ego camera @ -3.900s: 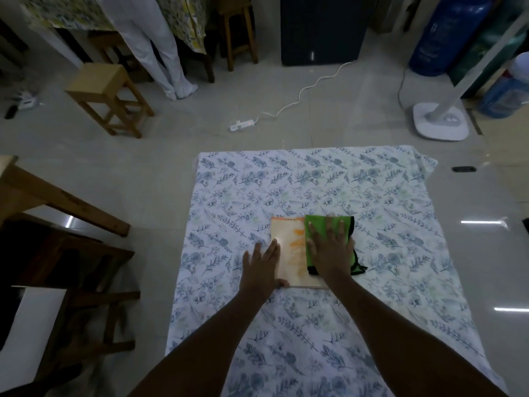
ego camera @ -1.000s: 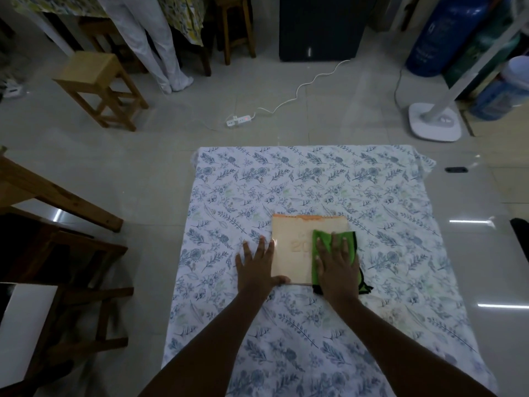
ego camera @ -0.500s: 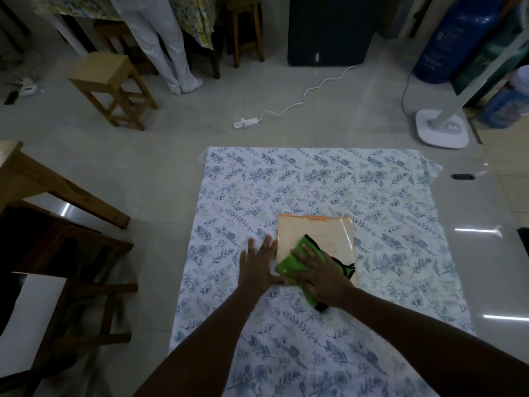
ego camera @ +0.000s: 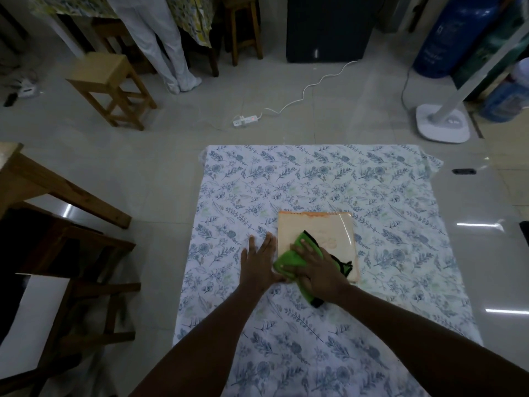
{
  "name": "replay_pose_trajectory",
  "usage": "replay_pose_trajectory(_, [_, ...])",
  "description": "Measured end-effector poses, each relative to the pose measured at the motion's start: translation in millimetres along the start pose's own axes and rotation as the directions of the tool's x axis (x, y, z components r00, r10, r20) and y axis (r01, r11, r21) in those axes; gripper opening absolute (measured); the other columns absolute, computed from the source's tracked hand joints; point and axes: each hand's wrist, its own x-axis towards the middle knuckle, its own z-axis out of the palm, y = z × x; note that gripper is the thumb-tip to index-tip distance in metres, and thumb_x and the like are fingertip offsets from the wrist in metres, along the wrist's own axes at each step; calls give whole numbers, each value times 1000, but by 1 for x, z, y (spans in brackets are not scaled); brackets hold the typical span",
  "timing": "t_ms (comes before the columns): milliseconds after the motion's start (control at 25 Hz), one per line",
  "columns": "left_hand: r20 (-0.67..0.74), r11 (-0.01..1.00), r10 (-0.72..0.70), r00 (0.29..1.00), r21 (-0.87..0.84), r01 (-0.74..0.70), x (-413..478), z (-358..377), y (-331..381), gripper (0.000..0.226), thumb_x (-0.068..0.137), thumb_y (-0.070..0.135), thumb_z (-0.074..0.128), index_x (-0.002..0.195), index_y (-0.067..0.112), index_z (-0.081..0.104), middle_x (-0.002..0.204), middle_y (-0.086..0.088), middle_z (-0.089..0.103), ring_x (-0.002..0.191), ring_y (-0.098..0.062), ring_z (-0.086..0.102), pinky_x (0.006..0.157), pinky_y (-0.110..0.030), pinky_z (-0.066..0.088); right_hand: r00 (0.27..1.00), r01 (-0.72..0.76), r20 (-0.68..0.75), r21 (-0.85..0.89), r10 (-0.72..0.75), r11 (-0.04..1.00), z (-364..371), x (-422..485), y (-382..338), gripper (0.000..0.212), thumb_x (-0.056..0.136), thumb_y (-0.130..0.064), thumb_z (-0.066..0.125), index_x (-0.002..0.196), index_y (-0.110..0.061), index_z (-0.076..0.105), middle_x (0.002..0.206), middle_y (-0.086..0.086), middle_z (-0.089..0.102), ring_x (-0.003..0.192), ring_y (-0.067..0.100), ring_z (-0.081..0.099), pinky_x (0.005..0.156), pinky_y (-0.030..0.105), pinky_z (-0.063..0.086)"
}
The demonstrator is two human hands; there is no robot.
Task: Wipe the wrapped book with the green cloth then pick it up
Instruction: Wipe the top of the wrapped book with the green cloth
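The wrapped book (ego camera: 323, 230), pale cream with an orange top edge under shiny plastic, lies flat on a floral sheet (ego camera: 286, 179) spread on the floor. A green cloth with black trim (ego camera: 289, 260) sits bunched on the book's near left corner. My right hand (ego camera: 317, 270) presses down on the cloth, fingers pointing left. My left hand (ego camera: 259, 263) lies flat on the sheet against the book's left edge, fingers spread, holding nothing. The book's near left corner is hidden under cloth and hand.
Wooden furniture (ego camera: 68, 224) crowds the left. A stool (ego camera: 108, 84), a person's white-clad legs (ego camera: 163, 47), a power strip with cord (ego camera: 246, 120), a white fan base (ego camera: 440, 126) and blue bottles (ego camera: 446, 38) stand beyond the sheet.
My right hand has swept the cloth from the book's right side across to its near left corner, bunching it. The left hand stays flat beside the book.
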Motion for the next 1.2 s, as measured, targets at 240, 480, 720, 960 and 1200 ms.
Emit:
replay_pose_trajectory(240, [-6, 1000, -3, 1000, -2, 3, -1, 1, -1, 128, 60, 81, 62, 155, 22, 1, 165, 7, -4, 150, -34, -13, 120, -54, 6, 923, -384, -9, 31, 385, 923, -11, 45, -10, 46, 97, -38, 44, 141, -49, 39, 165, 2, 13, 152, 28, 1, 117, 57, 16])
replay_pose_trajectory(480, [-16, 1000, 0, 1000, -13, 0, 0, 3, -1, 129, 59, 81, 63, 155, 22, 2, 166, 6, -4, 150, -35, -13, 119, -55, 5, 959, -283, -15, -82, 283, 956, 0, 21, -12, 48, 98, -48, 34, 145, -51, 27, 164, 1, 16, 152, 28, 5, 116, 57, 23])
replay_pose_trajectory(720, [5, 999, 18, 1000, 34, -18, -4, -1, 1, 120, 63, 78, 62, 155, 29, 1, 166, 3, -3, 149, -40, -11, 118, -59, 9, 907, -416, 46, -36, 418, 908, -16, 70, -11, 51, 102, -45, 30, 150, -46, 16, 166, -2, 4, 152, 28, -6, 118, 58, 13])
replay_pose_trajectory(960, [33, 991, 1, 999, 136, -5, -8, -14, 9, 115, 70, 75, 61, 154, 29, -1, 166, 1, -5, 149, -42, -8, 116, -64, 13, 894, -448, -36, -92, 447, 889, -25, 36, 26, 51, 101, -48, 31, 150, -45, 17, 165, 0, 10, 152, 28, 0, 119, 55, 16])
replay_pose_trajectory(1200, [56, 988, -26, 998, 156, 17, -11, -21, 18, 115, 72, 72, 62, 154, 25, -3, 166, -2, -6, 149, -44, -7, 116, -65, 12, 881, -471, -85, -55, 466, 881, -4, 7, -1, 55, 100, -47, 36, 151, -41, 17, 164, 1, 13, 151, 31, 6, 116, 58, 24])
